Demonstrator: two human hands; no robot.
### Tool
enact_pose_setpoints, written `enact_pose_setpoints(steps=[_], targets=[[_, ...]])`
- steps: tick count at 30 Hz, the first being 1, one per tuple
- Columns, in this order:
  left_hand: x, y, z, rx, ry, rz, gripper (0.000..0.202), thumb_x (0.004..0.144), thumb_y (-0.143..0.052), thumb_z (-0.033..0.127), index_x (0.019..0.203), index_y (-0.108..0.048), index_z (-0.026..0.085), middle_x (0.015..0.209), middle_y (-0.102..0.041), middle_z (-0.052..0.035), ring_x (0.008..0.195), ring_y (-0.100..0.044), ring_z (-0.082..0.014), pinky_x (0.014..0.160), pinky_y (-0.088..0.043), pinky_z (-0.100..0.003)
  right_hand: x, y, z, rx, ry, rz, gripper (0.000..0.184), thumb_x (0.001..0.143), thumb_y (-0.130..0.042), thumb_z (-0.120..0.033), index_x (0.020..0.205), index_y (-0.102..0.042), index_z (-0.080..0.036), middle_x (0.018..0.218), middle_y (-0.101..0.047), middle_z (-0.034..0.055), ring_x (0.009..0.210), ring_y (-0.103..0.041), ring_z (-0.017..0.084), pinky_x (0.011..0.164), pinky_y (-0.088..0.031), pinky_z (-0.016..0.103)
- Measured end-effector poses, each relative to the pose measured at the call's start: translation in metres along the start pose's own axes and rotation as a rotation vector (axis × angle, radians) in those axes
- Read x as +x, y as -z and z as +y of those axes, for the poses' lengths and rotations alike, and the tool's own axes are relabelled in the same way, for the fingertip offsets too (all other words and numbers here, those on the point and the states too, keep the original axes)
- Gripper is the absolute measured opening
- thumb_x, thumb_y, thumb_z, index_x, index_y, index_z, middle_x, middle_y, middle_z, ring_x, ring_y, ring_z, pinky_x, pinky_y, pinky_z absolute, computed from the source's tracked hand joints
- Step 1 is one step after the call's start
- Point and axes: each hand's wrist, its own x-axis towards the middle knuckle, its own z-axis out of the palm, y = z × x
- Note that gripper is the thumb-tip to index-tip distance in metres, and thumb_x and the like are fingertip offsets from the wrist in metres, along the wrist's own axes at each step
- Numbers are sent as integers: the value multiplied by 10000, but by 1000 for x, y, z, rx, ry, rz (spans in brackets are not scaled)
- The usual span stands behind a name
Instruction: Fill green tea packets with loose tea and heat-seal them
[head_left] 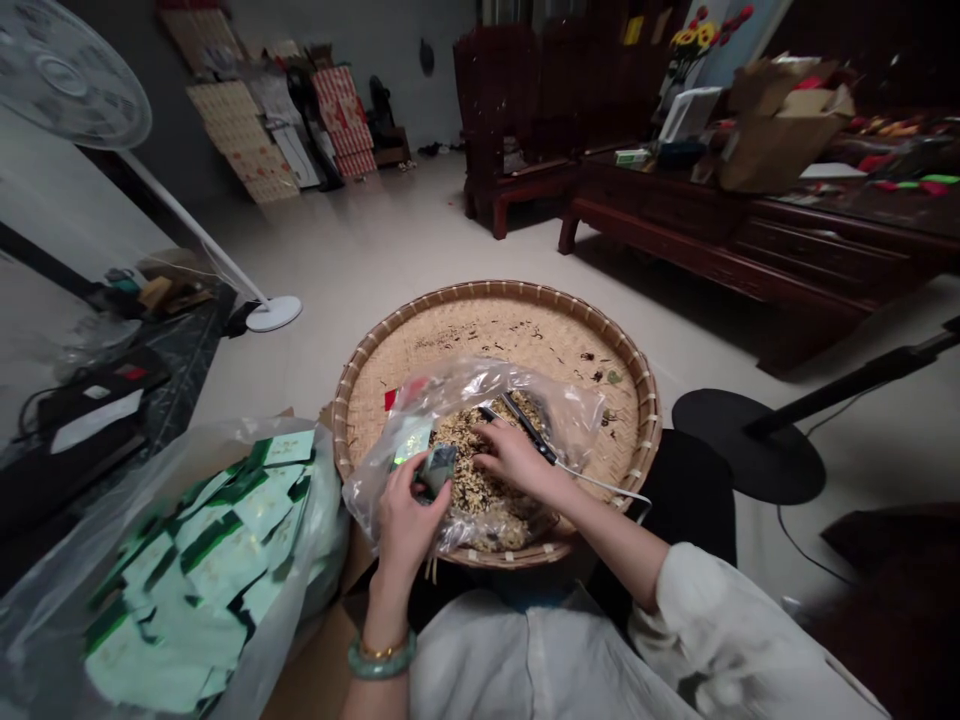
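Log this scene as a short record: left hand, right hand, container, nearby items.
Left hand: holds a small grey sachet; jade bangle on the wrist
Right hand: over the dried grainy mix, against a black corded tool with a white cable
Container: clear plastic bag of the mix, in a round woven bamboo tray
Nearby: green-and-white printed packets in another clear bag; pedestal fan

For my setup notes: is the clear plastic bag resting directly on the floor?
No, the clear plastic bag lies in a round woven bamboo tray.
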Motion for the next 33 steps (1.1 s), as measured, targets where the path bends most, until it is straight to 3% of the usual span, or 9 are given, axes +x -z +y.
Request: enact_pose_setpoints(steps=[4,7,14,21,25,29,33], targets=[[0,-1,-2,-20,-25,2,400,739,-653,292,1121,-585,193,1066,-650,-80,743,-643,-167,705,-555,-317,6,-4,-7,-197,-83,-31,573,844,-584,-479,1310,-492,-156,1232,-518,179,1172,-429,308,957,-350,422],[0,-1,-1,-31,-44,1,388,742,-648,286,1113,-586,190,1068,-651,-85,771,-646,-176,705,-557,-318,9,-14,-15,-292,-69,-44,624,864,-509,-545,1344,-440,-151,1274,-484,199,1170,-403,333,940,-354,462],[1,1,2,-27,-51,5,379,733,-653,287,1096,-599,194,1023,-664,-75,746,-647,-174,689,-555,-318,24,-20,-26,-363,77,-108,367,868,-538,-419,1146,-610,-191,1111,-542,153,1080,-472,309,816,-448,368],[2,0,0,-26,-29,-5,389,732,-654,293,1103,-601,187,1032,-663,-80,767,-656,-181,687,-553,-314,30,-18,-23,-357,97,-149,245,884,-520,-345,1010,-630,-166,1040,-591,128,888,-605,248,746,-449,313],[2,0,1,-24,-35,6,379,730,-657,290,1091,-606,187,1004,-670,-74,776,-658,-187,682,-553,-313,32,-17,-17,-121,60,-98,139,832,-575,-253,908,-624,-146,981,-624,116,856,-600,225,754,-423,297],[3,0,1,-21,-48,8,376,733,-654,292,1091,-604,190,1020,-668,-76,775,-656,-185,681,-554,-315,37,-15,-12,99,-4,-23,116,832,-567,-247,770,-604,-156,784,-623,41,759,-555,163,733,-404,260],[3,0,1,-39,-26,-1,392,736,-651,302,1105,-595,182,1055,-659,-88,749,-651,-174,676,-556,-318,41,-15,-7,902,-282,154,159,760,-609,-268,645,-570,-164,668,-575,-16,682,-506,128,677,-409,226]])
